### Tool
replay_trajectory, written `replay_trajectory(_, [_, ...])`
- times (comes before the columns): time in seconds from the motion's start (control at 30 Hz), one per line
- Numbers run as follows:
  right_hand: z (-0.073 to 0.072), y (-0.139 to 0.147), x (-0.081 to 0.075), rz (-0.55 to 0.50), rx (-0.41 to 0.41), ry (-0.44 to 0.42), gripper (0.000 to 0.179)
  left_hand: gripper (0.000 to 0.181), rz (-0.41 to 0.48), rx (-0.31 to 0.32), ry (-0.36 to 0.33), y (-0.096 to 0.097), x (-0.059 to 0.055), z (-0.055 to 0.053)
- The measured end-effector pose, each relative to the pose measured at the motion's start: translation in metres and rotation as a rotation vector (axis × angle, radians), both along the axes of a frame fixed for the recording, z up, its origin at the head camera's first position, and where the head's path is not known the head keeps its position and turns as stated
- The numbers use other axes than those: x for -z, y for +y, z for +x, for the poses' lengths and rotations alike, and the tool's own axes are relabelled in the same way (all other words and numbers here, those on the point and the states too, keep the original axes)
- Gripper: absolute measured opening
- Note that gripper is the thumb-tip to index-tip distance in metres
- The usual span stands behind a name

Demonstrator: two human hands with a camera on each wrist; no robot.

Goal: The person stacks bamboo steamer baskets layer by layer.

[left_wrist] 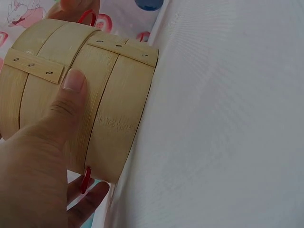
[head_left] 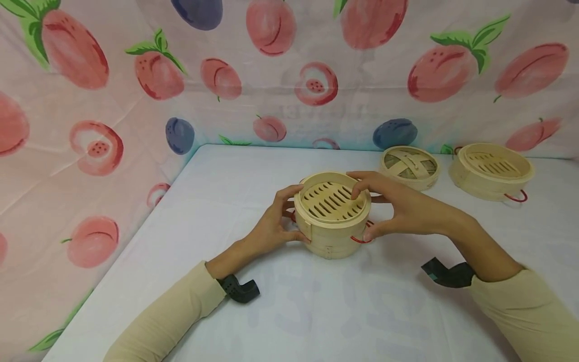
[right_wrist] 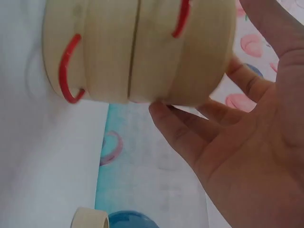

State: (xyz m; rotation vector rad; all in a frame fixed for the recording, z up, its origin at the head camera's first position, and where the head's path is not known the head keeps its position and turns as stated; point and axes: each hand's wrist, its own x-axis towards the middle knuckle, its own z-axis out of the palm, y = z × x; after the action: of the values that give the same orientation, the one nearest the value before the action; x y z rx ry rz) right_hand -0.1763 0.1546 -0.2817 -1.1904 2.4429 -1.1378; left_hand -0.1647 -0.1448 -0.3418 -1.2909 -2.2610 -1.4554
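Two bamboo steamer baskets stand stacked on the white table (head_left: 325,311). The upper basket (head_left: 332,202) shows a slotted floor inside its rim, and the lower basket (head_left: 330,250) is seen only by its side wall. My left hand (head_left: 273,221) grips the stack from the left, thumb on the front wall and fingers around the far side; the left wrist view shows the thumb lying along the wall near the seam. From the right, my right hand (head_left: 407,203) holds the upper basket, thumb low by a red handle (head_left: 360,240), fingers at the rim and back.
Behind and to the right lies a woven bamboo lid (head_left: 410,166). Another bamboo steamer basket (head_left: 490,173) with red handles stands farther right, near the back edge. A fruit-print cloth (head_left: 226,120) hangs behind the table and along its left side.
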Motion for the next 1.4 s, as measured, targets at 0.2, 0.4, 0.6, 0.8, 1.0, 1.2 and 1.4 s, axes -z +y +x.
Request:
replay_trajectory(0.2, [0.003, -0.011, 0.008, 0.077, 0.034, 0.085, 0.068, 0.107, 0.0, -0.01, -0.01, -0.002, 0.016, -0.009])
replay_trajectory(0.4, [0.004, -0.013, 0.01, 0.08, 0.027, 0.094, 0.08, 0.11, -0.004, -0.021, -0.027, -0.005, 0.031, -0.019])
replay_trajectory(0.6, [0.001, -0.009, 0.009, 0.079, -0.002, 0.072, 0.107, 0.112, -0.001, -0.018, -0.038, -0.006, 0.03, -0.019])
replay_trajectory(0.8, [-0.001, -0.004, 0.008, 0.083, 0.002, 0.018, 0.11, 0.108, -0.011, -0.022, -0.042, -0.002, 0.012, -0.006])
replay_trajectory(1.0, [-0.002, -0.003, 0.007, 0.085, -0.006, -0.007, 0.11, 0.108, 0.011, -0.016, -0.075, -0.002, 0.008, -0.004])
replay_trajectory(1.2, [-0.003, -0.002, 0.008, 0.087, -0.016, 0.0, 0.109, 0.115, -0.015, -0.06, -0.096, -0.004, 0.026, -0.016])
replay_trajectory(1.4, [-0.003, -0.002, 0.006, 0.08, -0.037, -0.004, 0.099, 0.113, 0.006, -0.038, -0.09, -0.005, 0.027, -0.018])
